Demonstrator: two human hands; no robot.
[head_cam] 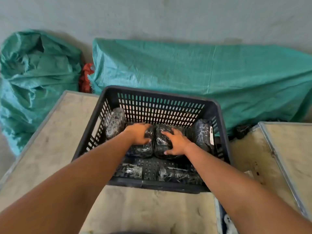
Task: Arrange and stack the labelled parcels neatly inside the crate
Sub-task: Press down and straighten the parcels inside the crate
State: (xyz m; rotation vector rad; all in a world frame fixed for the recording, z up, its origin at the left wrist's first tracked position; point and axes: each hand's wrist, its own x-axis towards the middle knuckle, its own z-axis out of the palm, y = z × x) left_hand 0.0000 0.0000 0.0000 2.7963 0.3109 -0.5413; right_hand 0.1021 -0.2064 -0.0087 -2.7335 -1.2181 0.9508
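A dark slotted plastic crate (168,92) stands on a worn table. Inside lie several black, plastic-wrapped parcels. My left hand (138,134) curls over the left middle parcel (141,149). My right hand (177,142) lies spread on the right middle parcel (162,141), fingers wrapped over its edges. The two parcels lie side by side, touching. Another parcel (115,123) leans upright against the left wall. One with a white label (203,135) leans against the right wall. Flatter parcels (179,173) lie at the crate's near end.
Large green woven sacks (185,68) lie behind the crate along a grey wall; another green sack (33,73) is at the left. A second table (290,149) stands to the right, with a narrow gap between. The first table's surface (55,132) extends left of the crate.
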